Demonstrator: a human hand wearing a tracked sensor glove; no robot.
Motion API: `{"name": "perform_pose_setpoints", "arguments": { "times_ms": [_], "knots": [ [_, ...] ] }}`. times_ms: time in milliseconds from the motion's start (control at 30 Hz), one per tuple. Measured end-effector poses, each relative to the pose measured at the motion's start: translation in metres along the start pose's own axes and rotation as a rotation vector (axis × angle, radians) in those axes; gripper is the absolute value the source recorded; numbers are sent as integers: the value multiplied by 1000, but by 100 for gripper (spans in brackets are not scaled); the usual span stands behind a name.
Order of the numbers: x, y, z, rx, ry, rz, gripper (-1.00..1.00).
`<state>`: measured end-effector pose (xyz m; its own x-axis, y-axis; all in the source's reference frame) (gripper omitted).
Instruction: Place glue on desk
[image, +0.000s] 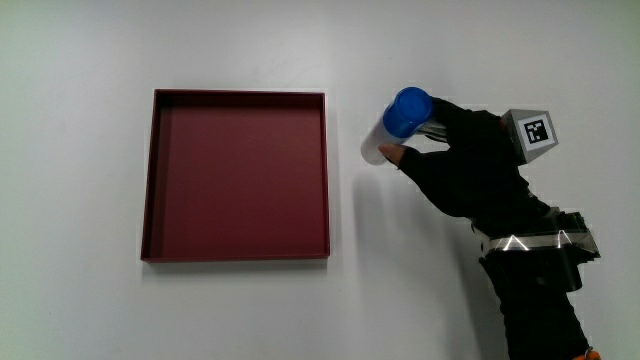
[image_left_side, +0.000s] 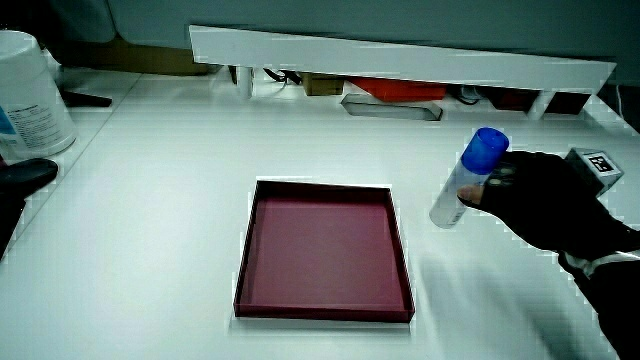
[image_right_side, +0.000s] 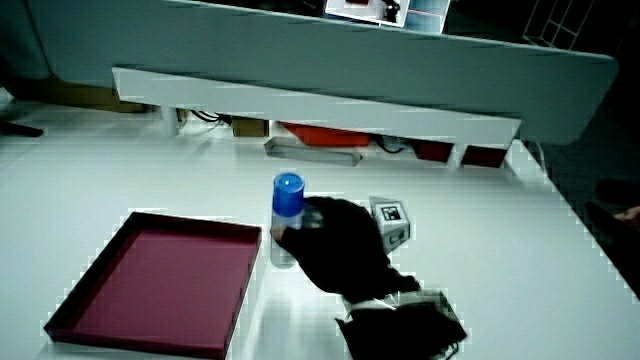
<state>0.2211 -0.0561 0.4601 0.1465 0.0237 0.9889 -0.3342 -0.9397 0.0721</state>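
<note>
A shallow dark-red tray (image: 238, 177) lay on the white desk (image: 90, 300), and at its three o'clock, just beside it, stood the blue-capped glue stick (image: 396, 124). The gloved hand (image: 468, 168) gripped its pale barrel; its base perhaps touched the desk.

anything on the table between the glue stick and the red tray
Nothing: in the main view only bare white table separates the glue stick, held in the hand, from the red tray.

White table (image: 240, 310) — shallow dark red tray (image: 150, 180) on it, white canister (image_left_side: 30, 95) at its edge
</note>
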Motion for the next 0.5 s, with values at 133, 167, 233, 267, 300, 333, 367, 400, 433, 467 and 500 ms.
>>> {"name": "perform_pose_setpoints", "arguments": {
  "times_ms": [133, 167, 233, 267, 300, 333, 367, 400, 433, 467, 500],
  "knots": [
    [16, -2, 4, 26, -6, -32, 0],
    [22, -3, 5, 26, -16, -41, 0],
    [28, -6, 5, 35, -29, -52, 0],
    [31, -7, 4, 34, -48, -67, 0],
    [33, -8, 4, 36, -51, -77, 0],
    [37, -8, 3, 37, -53, -84, 0],
    [41, -8, 3, 37, -55, -94, 0],
    [44, -9, 3, 40, -46, -98, 0],
    [47, -10, 4, 41, -53, -108, 0],
    [50, -11, 3, 44, -40, -115, 0],
    [52, -11, 2, 46, -23, -111, 0]
  ]
}}
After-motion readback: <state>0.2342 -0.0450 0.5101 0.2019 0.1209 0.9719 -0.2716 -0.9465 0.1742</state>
